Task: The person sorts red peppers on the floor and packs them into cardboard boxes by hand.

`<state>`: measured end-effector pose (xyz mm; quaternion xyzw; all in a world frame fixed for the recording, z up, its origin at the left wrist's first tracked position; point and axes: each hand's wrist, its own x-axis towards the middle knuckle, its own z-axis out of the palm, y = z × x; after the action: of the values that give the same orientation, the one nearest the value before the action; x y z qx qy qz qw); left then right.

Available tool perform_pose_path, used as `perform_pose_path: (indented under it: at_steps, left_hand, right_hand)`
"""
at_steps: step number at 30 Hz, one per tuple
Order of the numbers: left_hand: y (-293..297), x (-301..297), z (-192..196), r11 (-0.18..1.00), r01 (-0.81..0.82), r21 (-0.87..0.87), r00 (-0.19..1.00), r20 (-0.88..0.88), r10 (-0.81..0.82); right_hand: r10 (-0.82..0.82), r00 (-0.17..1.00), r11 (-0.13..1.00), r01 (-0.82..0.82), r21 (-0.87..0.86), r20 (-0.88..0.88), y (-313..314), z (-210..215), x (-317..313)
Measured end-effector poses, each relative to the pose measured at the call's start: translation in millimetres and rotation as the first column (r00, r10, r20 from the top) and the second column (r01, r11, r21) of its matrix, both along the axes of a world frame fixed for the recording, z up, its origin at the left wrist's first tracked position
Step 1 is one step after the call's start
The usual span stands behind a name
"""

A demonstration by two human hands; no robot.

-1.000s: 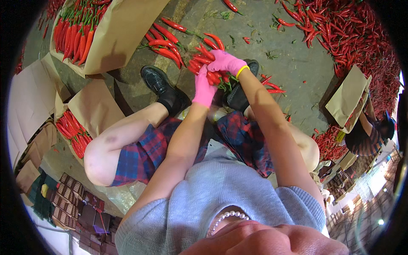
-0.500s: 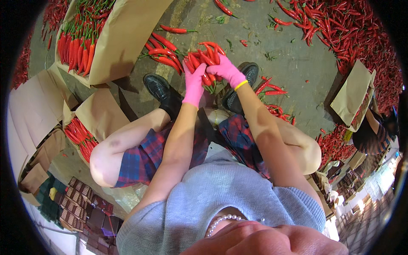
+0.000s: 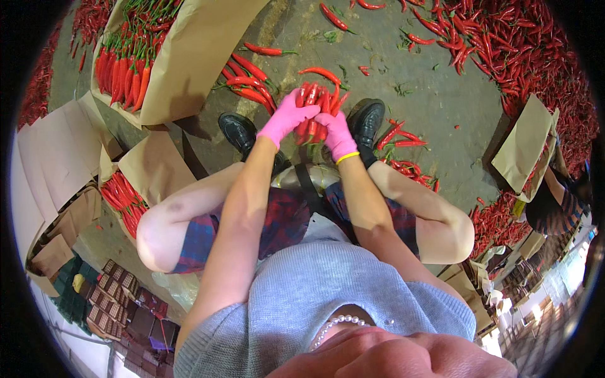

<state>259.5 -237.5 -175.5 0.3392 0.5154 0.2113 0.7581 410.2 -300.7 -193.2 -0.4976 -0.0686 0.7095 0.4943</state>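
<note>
Between my feet, a bunch of red chili peppers (image 3: 311, 130) is gripped from both sides. My left hand (image 3: 289, 119), in a pink glove, closes on its left side with the thumb across the front. My right hand (image 3: 339, 136), gloved in pink with a yellow cuff, holds the right side. The peppers stand roughly upright, slightly blurred, and the gloves partly cover them. One curved red chili pepper (image 3: 320, 72) lies at the far end of the bunch; whether it is held I cannot tell.
Loose chili peppers (image 3: 247, 82) lie beyond my left shoe (image 3: 237, 131), others (image 3: 403, 140) beside my right shoe (image 3: 367, 120). Cardboard boxes (image 3: 183, 69) of sorted peppers stand left. A large pepper heap (image 3: 535, 63) fills the far right, near a person's striped clothing (image 3: 549, 211).
My right hand has come down from the top right of the bunch to its lower right side. The bunch has turned more upright, and my left hand has shifted slightly.
</note>
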Motion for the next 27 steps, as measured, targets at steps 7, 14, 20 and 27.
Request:
perform_pose_path:
  at_steps: [7, 14, 20, 27]
  left_hand:
    - [-1.4, 56.2, -36.2, 0.709, -0.623, -0.329, 0.64, 0.307, 0.705]
    - [30.7, 9.7, -10.2, 0.618, -0.756, -0.216, 0.486, 0.447, 0.751]
    - [112.7, -28.9, -14.3, 0.626, -0.745, -0.233, 0.482, 0.461, 0.745]
    - [92.1, -40.7, -7.2, 0.684, -0.717, -0.134, 0.607, 0.362, 0.707]
  right_hand:
    - [0.662, 0.618, 0.732, -0.654, -0.19, 0.424, 117.8, 36.2, 53.1]
    - [0.625, 0.667, 0.636, -0.736, 0.23, 0.406, 168.1, 23.8, -1.3]
    - [0.781, 0.531, 0.537, -0.84, 0.083, 0.329, 278.0, -30.8, -47.4]
    - [0.659, 0.712, 0.706, -0.697, 0.13, 0.243, 219.1, 30.8, -33.1]
